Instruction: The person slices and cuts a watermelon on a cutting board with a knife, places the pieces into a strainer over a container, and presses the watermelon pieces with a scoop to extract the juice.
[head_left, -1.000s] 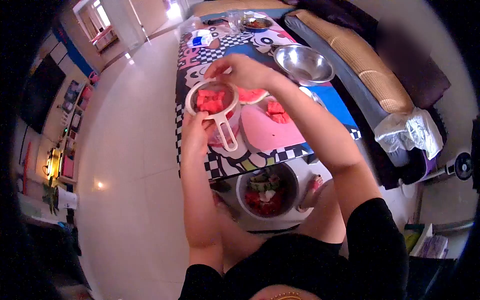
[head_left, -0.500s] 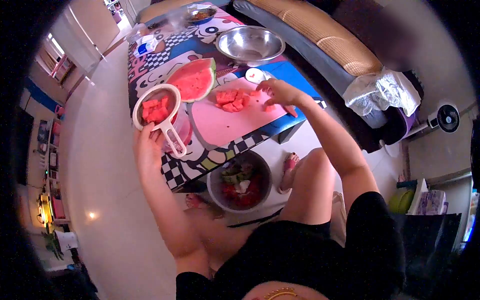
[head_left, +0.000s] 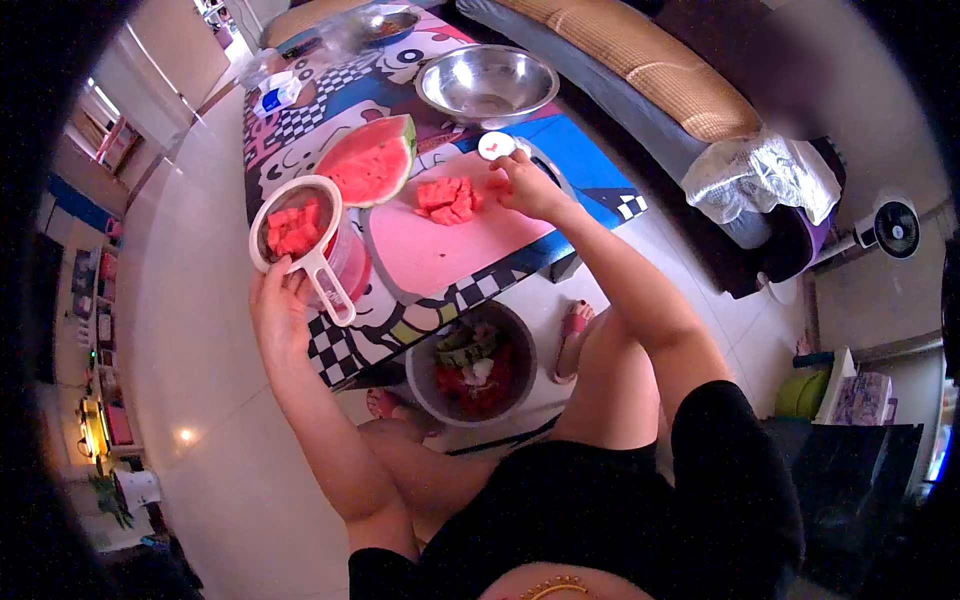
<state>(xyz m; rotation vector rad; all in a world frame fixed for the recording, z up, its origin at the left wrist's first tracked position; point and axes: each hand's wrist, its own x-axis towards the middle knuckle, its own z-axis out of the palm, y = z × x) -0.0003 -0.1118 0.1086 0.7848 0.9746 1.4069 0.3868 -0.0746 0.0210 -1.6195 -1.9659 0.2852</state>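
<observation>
My left hand (head_left: 281,305) grips a white-rimmed strainer (head_left: 333,290) that rests over a clear container (head_left: 351,262) at the table's near left corner. Several red watermelon cubes (head_left: 294,230) lie in the strainer. Over the right side of the pink cutting board (head_left: 420,250), my right hand (head_left: 530,187) has its fingers bent down near small watermelon bits; whether it pinches one is hidden. A pile of watermelon cubes (head_left: 448,199) sits on the board. Behind the board's left side lies a large cut watermelon piece (head_left: 368,165) with green rind.
A steel bowl (head_left: 487,84) stands behind the board, near a small white round object (head_left: 496,146). On the floor below the table edge is a bin (head_left: 472,363) with rind and red scraps. A white packet (head_left: 278,93) lies at the back left.
My right hand has moved from above the strainer to the right side of the board. My left hand still holds the strainer. The view has shifted to the right.
</observation>
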